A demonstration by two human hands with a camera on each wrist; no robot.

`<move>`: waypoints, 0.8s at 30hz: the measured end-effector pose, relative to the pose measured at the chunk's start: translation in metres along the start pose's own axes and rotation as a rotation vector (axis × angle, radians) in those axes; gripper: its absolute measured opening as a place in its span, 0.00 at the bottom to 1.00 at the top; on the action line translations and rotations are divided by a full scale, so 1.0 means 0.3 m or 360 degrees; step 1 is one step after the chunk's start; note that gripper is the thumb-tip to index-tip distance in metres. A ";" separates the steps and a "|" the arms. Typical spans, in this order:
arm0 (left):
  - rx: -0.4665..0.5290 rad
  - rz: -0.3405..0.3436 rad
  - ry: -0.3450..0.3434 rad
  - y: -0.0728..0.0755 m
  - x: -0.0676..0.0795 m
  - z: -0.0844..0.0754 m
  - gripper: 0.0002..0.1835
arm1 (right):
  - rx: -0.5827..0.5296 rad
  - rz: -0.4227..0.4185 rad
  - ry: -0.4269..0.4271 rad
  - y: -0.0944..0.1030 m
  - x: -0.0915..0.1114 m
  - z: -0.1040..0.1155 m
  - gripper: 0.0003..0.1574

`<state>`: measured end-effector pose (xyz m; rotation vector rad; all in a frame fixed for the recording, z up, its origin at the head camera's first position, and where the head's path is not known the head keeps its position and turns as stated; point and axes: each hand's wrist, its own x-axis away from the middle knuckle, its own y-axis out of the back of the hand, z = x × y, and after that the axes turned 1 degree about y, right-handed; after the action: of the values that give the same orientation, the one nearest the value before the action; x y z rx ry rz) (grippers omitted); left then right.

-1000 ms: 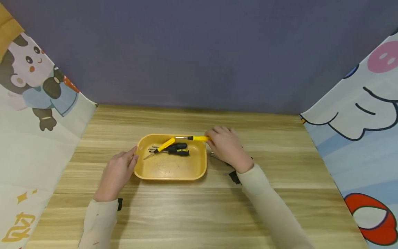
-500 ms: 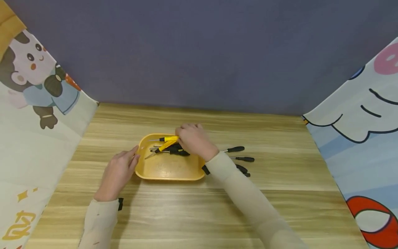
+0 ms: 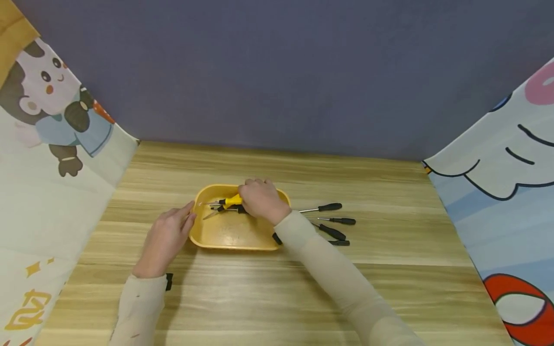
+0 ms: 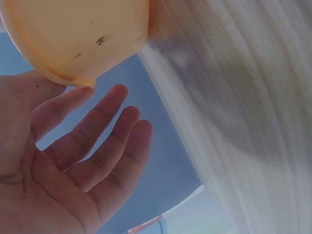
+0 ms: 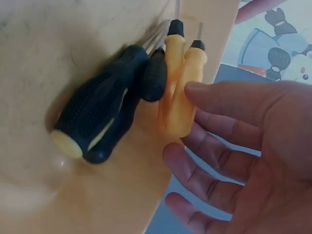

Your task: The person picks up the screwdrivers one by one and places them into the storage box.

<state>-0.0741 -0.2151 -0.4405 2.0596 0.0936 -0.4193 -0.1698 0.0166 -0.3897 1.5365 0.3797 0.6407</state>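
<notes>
A yellow plastic tray (image 3: 233, 248) sits on the wooden table with several screwdrivers in its far left part. My left hand (image 3: 165, 238) pinches the tray's left rim between thumb and index finger; the other fingers (image 4: 100, 158) extend beneath, apart from it. Over the tray, my right hand (image 3: 261, 202) holds a yellow-handled screwdriver (image 5: 194, 68) between thumb and fingers. A second yellow-handled screwdriver (image 5: 174, 51) lies against it. Beside them in the right wrist view are black-handled screwdrivers (image 5: 97, 95), one with a yellow end. The head view hides most of these handles behind my right hand.
Several black-handled screwdrivers (image 3: 332, 232) lie on the table (image 3: 242, 298) just right of the tray, partly behind my right sleeve (image 3: 329, 269). A dark grey panel (image 3: 277, 77) stands at the back, and printed panels (image 3: 519, 216) flank the table.
My right hand has carried the yellow-handled screwdriver leftward from the tray's right end and lowered it among the others. The left hand keeps its hold on the rim.
</notes>
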 end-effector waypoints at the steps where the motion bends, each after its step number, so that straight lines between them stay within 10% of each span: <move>1: 0.0002 0.0003 0.0000 0.000 -0.001 -0.001 0.21 | -0.0007 0.0012 -0.0006 -0.004 -0.002 0.000 0.12; 24: -0.0013 0.0005 -0.0008 0.007 -0.004 -0.015 0.20 | -0.0054 -0.0024 0.0031 0.033 0.039 -0.009 0.11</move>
<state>-0.0736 -0.2122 -0.4363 2.0503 0.0888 -0.4214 -0.1637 0.0249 -0.3780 1.4951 0.3929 0.6475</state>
